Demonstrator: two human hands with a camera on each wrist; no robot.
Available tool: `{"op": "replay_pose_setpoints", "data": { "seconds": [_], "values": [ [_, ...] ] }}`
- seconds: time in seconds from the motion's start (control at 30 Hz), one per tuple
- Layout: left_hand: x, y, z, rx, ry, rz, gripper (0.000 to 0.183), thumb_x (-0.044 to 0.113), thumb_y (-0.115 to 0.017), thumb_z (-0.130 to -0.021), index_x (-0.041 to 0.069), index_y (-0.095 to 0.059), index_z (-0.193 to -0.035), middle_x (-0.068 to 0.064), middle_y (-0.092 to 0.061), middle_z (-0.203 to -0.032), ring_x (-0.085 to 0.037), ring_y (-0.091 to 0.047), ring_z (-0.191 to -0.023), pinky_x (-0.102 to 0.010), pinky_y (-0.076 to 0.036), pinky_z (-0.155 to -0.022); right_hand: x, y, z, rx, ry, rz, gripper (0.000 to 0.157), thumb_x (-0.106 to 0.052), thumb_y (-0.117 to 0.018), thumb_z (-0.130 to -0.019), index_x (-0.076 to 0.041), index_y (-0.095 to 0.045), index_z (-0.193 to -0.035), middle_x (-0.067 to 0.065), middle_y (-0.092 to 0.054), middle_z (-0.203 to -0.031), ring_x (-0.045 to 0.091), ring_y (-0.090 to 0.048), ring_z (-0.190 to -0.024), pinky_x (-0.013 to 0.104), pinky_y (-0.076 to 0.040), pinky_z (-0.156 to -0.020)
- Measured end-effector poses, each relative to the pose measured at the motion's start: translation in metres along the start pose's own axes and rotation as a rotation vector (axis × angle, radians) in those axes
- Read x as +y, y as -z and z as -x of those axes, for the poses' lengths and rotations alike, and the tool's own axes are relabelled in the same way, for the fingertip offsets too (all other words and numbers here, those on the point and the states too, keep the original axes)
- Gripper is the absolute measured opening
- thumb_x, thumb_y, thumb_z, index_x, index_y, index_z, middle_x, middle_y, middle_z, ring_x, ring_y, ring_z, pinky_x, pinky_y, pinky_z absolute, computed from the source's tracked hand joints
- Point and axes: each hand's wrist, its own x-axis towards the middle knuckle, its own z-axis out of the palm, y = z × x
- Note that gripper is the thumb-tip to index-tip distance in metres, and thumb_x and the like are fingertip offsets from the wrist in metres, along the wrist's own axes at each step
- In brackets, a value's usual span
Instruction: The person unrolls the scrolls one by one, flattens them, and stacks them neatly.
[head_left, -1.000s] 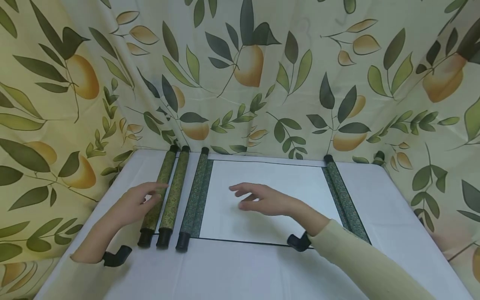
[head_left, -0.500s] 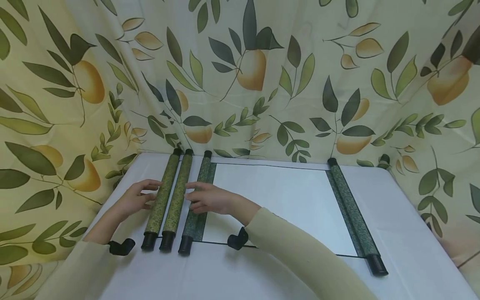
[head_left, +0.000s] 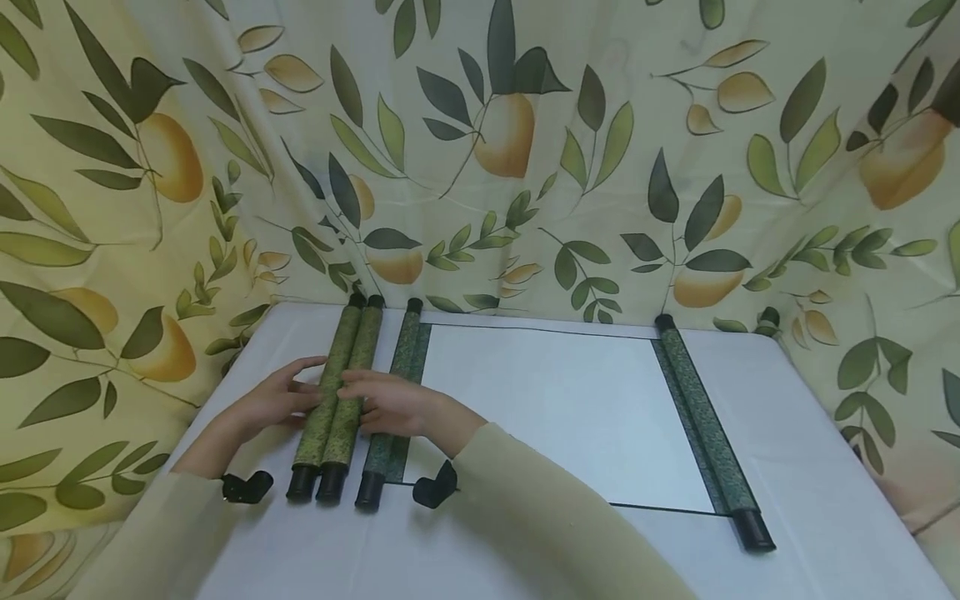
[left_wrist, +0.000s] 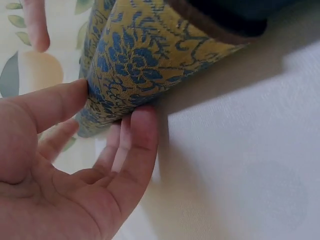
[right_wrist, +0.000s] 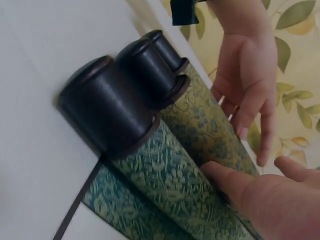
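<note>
Two gold-and-blue brocade scroll rollers with dark end caps, a left roller (head_left: 314,437) and a right roller (head_left: 342,437), lie side by side on the table. At the outer side of the left roller is my left hand (head_left: 270,402); in the left wrist view its fingertips touch the brocade (left_wrist: 132,60). My right hand (head_left: 405,404) reaches over the green scroll to the right gold roller, fingers extended across it. In the right wrist view a digit (right_wrist: 227,180) rests between the green and gold rollers. Part of the gold rollers is hidden behind my hands.
The green scroll lies partly unrolled, its white sheet (head_left: 555,400) between a left green roller (head_left: 378,454) and a right green roller (head_left: 701,417). A white cloth covers the table (head_left: 817,450). A fruit-and-leaf patterned curtain (head_left: 585,192) hangs behind and at the sides.
My right hand has moved left from above the white sheet to the gold rollers. The gap between the two gold rollers has closed. My left hand stays beside them.
</note>
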Motion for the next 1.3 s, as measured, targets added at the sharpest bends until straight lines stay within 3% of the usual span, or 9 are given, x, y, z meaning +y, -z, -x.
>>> {"op": "replay_pose_setpoints", "data": {
  "seconds": [0.2,0.33,0.47,0.63,0.7,0.8,0.9,1.07,1.3],
  "values": [
    [0.001,0.003,-0.003,-0.103,0.059,0.074,0.074,0.021,-0.054,-0.104,-0.004,-0.009,-0.157,-0.025,-0.052,-0.138,-0.016,-0.060,-0.111,-0.035,-0.052,-0.091,0.000,-0.001,0.001,0.007,0.024,-0.030,0.067,-0.021,-0.058,-0.099,-0.016,-0.026,-0.159,0.019,-0.012,-0.164,0.042,-0.015,-0.149,0.053,-0.024,-0.118],
    [0.001,0.006,0.011,-0.158,0.050,0.172,0.073,0.023,-0.052,-0.105,-0.006,-0.009,-0.156,-0.010,-0.058,-0.126,-0.011,-0.058,-0.111,-0.032,-0.048,-0.095,-0.004,-0.005,0.009,-0.034,0.050,0.030,0.068,-0.018,-0.057,-0.099,-0.017,-0.025,-0.159,0.017,-0.016,-0.163,0.038,-0.024,-0.147,0.051,-0.027,-0.117],
    [0.001,0.002,0.034,-0.147,-0.018,0.337,0.070,0.021,-0.048,-0.107,-0.004,-0.004,-0.156,0.003,-0.061,-0.116,-0.009,-0.062,-0.105,-0.030,-0.051,-0.091,-0.007,-0.013,0.018,-0.051,0.121,0.143,0.066,-0.017,-0.057,-0.100,-0.015,-0.027,-0.158,0.011,-0.037,-0.153,0.024,-0.046,-0.132,0.048,-0.035,-0.114],
    [0.007,-0.018,0.051,-0.148,-0.173,0.559,0.053,0.008,-0.042,-0.107,0.006,-0.015,-0.153,0.003,-0.066,-0.123,-0.011,-0.065,-0.108,-0.030,-0.054,-0.089,-0.004,-0.017,0.029,0.027,0.228,0.181,0.059,-0.013,-0.063,-0.098,-0.018,-0.041,-0.152,0.008,-0.052,-0.129,0.017,-0.062,-0.111,0.039,-0.052,-0.097],
    [0.016,-0.028,0.053,-0.108,-0.208,0.541,0.054,0.007,-0.045,-0.105,0.013,-0.019,-0.152,-0.004,-0.059,-0.133,-0.015,-0.062,-0.114,-0.030,-0.052,-0.093,-0.003,-0.015,0.034,0.074,0.266,0.209,0.060,-0.014,-0.067,-0.096,-0.025,-0.044,-0.150,0.008,-0.051,-0.126,0.018,-0.064,-0.106,0.036,-0.055,-0.089],
    [0.032,-0.044,0.051,-0.040,-0.228,0.449,0.068,0.008,-0.053,-0.102,0.023,-0.016,-0.158,-0.021,-0.033,-0.154,-0.030,-0.042,-0.136,-0.040,-0.043,-0.104,-0.003,-0.006,0.045,0.137,0.314,0.282,0.064,-0.017,-0.072,-0.092,-0.033,-0.045,-0.148,0.007,-0.046,-0.127,0.017,-0.062,-0.102,0.035,-0.057,-0.081],
    [0.044,-0.057,0.047,-0.007,-0.240,0.379,0.079,0.009,-0.058,-0.100,0.032,-0.012,-0.159,-0.027,-0.013,-0.159,-0.043,-0.028,-0.141,-0.046,-0.040,-0.105,-0.003,0.004,0.056,0.176,0.354,0.339,0.065,-0.019,-0.072,-0.091,-0.036,-0.045,-0.147,0.007,-0.045,-0.129,0.020,-0.059,-0.106,0.035,-0.056,-0.079],
    [0.059,-0.077,0.035,0.011,-0.279,0.293,0.085,0.009,-0.066,-0.095,0.035,-0.017,-0.158,-0.023,-0.026,-0.152,-0.032,-0.054,-0.121,-0.035,-0.051,-0.092,-0.001,0.022,0.073,0.211,0.381,0.417,0.067,-0.019,-0.072,-0.091,-0.034,-0.042,-0.149,0.009,-0.045,-0.133,0.023,-0.060,-0.110,0.036,-0.056,-0.082],
    [0.077,-0.101,0.019,-0.003,-0.315,0.204,0.082,0.007,-0.071,-0.090,0.027,-0.027,-0.157,-0.022,-0.017,-0.160,-0.027,-0.064,-0.099,-0.039,-0.050,-0.089,0.003,0.042,0.096,0.233,0.389,0.445,0.072,-0.015,-0.073,-0.089,-0.032,-0.038,-0.150,0.013,-0.044,-0.135,0.029,-0.063,-0.110,0.038,-0.057,-0.083]
  ]
}}
